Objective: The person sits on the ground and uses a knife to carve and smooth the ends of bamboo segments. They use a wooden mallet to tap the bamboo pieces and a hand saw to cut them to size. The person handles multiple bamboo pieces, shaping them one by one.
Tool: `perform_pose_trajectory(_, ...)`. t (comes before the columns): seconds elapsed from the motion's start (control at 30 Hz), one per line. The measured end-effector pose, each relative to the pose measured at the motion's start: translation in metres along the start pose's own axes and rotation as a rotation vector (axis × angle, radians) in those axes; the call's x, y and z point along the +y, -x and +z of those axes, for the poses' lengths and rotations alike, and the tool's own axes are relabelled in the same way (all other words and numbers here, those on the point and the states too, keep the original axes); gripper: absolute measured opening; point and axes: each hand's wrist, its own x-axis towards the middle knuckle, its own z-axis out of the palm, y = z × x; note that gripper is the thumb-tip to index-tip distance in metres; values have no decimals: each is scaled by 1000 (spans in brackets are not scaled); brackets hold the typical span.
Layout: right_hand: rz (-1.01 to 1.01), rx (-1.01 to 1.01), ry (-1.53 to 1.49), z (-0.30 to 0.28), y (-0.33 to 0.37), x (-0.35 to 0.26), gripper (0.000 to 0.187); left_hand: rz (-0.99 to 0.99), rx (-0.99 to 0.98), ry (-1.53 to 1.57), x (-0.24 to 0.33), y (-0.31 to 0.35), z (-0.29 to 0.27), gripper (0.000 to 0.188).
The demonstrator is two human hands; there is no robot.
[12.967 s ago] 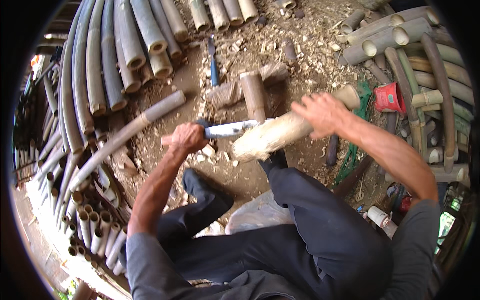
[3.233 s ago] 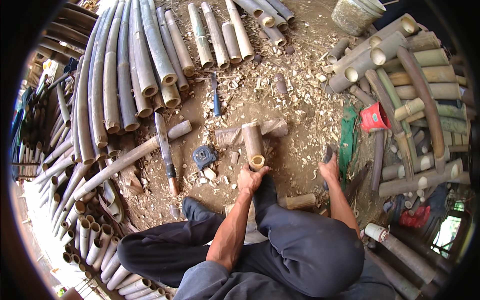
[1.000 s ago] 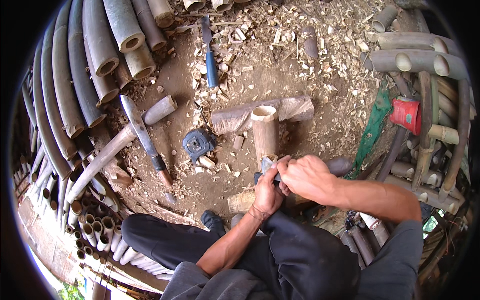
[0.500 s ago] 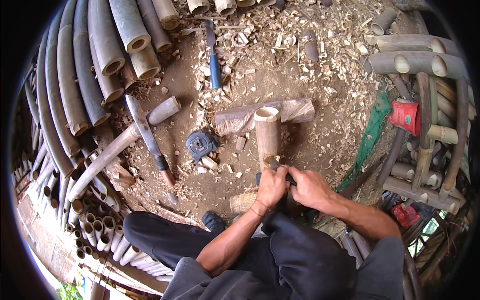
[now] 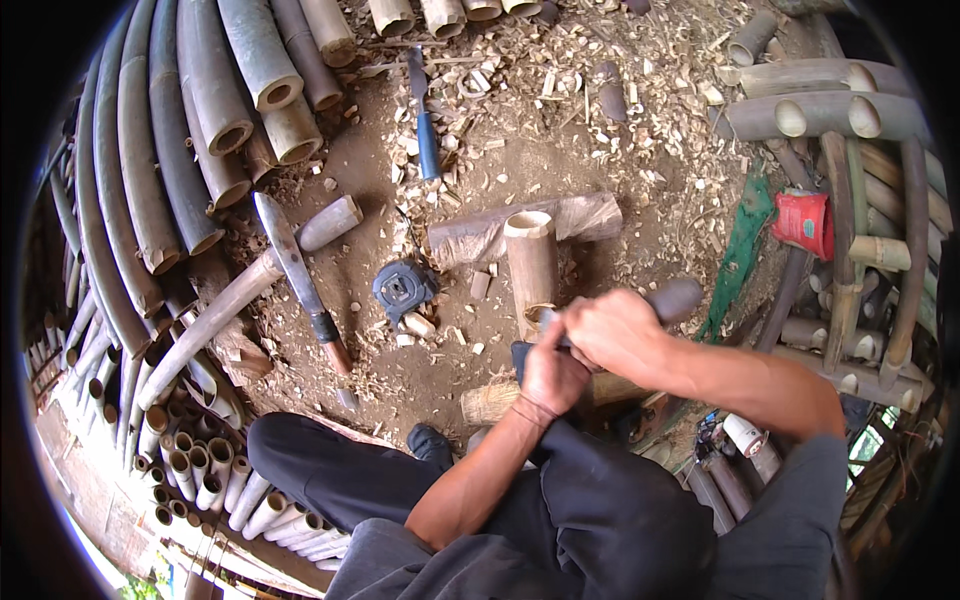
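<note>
In the head view, we see a pale, split-looking log on the bare dirt, with shavings thick on its far side. Left of the log and a little nearer us lies a blue-grey tape measure; farther left, a machete crosses a bamboo pole. A blue-handled blade lies beyond the log, and green netting and a red container sit to its right. Nearer us than the log, a cut bamboo length is partly covered by our arms.

Our short bamboo tube overlaps the log in view and runs toward us, brownish, with a pale, roughly trimmed rim at its far end and an opening near the hands. Our right hand has its grip wrapped around a dark-handled tool, its bright tip beside that opening. Our left hand presses in below; we can't tell what its fingers hold.

Compared with half a second ago, the right hand is higher and the handle's rounded end shows past it; the tube sits much the same against the log.
</note>
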Motion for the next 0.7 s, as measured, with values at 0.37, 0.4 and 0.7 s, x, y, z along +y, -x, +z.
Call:
perform_pose_trajectory(0.37,563,269,-912,85,7,-73,36,31,312,-1296,48,11,-26,32)
perform_pose_trajectory(0.4,642,320,-1023,89,0,-88,40,178,203,-1647,57,9,-32,26)
perform_pose_trajectory(0.7,506,460,-873,69,25,-51,41,347,126,-1585,32,7,1,50)
